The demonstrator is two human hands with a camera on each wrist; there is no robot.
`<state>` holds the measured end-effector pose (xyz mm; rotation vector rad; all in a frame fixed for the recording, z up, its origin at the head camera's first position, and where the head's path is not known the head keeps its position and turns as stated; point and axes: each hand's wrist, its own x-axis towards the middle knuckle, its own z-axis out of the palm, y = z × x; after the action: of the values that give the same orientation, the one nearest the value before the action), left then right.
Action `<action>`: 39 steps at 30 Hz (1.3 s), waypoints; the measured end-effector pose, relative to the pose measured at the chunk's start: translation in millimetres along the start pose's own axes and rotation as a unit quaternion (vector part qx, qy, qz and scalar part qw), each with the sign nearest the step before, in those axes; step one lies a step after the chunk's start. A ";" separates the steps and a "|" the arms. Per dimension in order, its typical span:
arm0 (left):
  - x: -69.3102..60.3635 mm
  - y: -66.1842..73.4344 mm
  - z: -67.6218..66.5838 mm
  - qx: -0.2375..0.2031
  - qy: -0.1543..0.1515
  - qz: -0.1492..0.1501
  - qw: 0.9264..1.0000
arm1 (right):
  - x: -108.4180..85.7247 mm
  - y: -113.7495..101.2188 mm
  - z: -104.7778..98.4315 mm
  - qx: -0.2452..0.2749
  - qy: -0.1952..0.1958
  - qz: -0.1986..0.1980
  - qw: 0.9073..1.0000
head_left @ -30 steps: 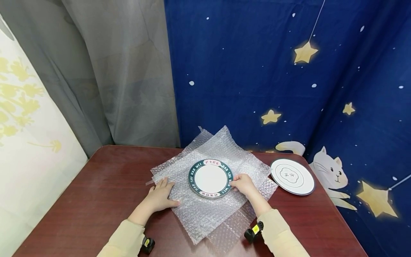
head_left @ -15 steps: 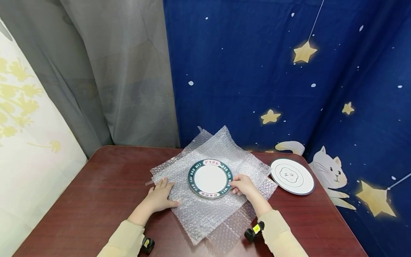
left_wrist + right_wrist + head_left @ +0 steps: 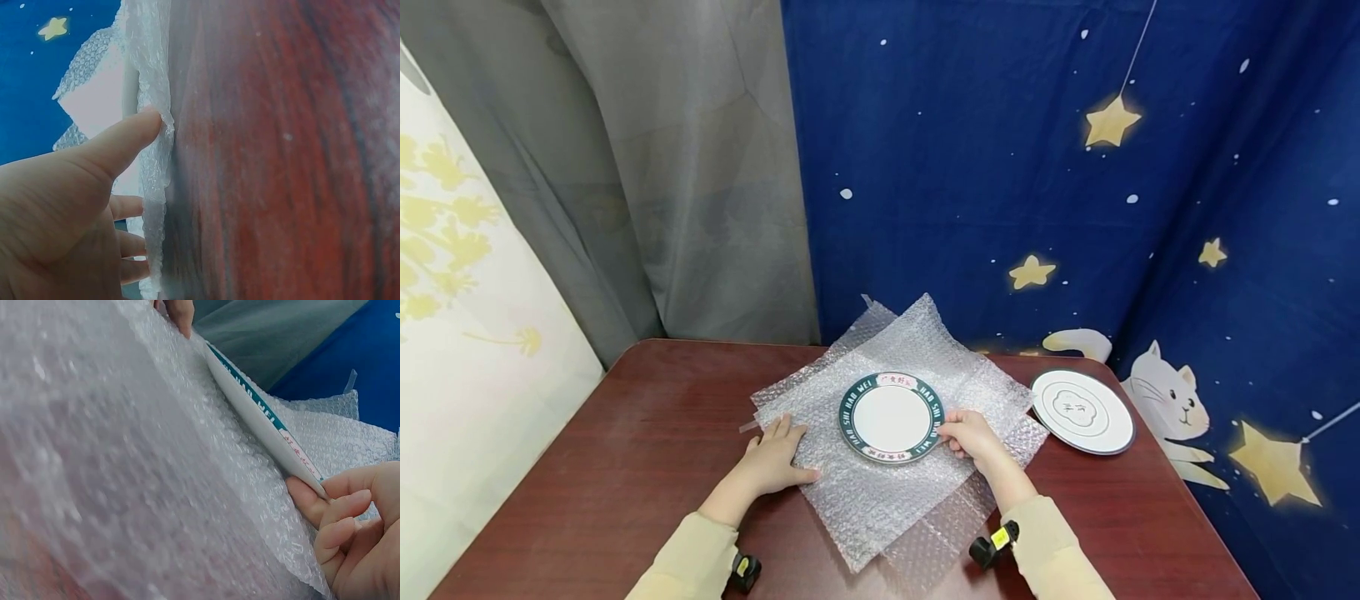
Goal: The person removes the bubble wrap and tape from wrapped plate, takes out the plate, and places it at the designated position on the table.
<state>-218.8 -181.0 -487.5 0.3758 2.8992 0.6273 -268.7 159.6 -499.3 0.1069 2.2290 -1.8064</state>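
A round white plate (image 3: 892, 418) with a dark green lettered rim lies on a sheet of bubble wrap (image 3: 865, 517). At its right edge my right hand (image 3: 970, 433) pinches the rim between thumb and fingers. The right wrist view shows the plate (image 3: 262, 419) from the side, its edge between the thumb and curled fingers of that hand (image 3: 356, 531). My left hand (image 3: 773, 458) rests with spread, straight fingers on the left corner of the wrap. In the left wrist view, the thumb of this hand (image 3: 69, 194) touches the edge of the wrap (image 3: 153, 156).
Another white plate (image 3: 1082, 412), with a dark edge and a line-drawn emblem, lies at the right of the reddish-brown table (image 3: 647, 450). More bubble wrap (image 3: 936, 542) sticks out beneath the top sheet. Grey and blue curtains (image 3: 955, 167) hang behind the table.
The plate has turned slightly clockwise on the wrap, and my right hand has shifted a little toward me while pinching its rim. My left hand has stayed in place.
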 end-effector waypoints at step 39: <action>-1.2 0.7 -1.0 0.001 -0.008 -0.004 1.000 | -16.7 5.5 -4.5 0.095 0.044 -0.012 0.994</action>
<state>-217.7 -181.1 -486.2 0.3690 2.8842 0.6167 -252.2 167.0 -499.5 0.2015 2.1177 -2.0626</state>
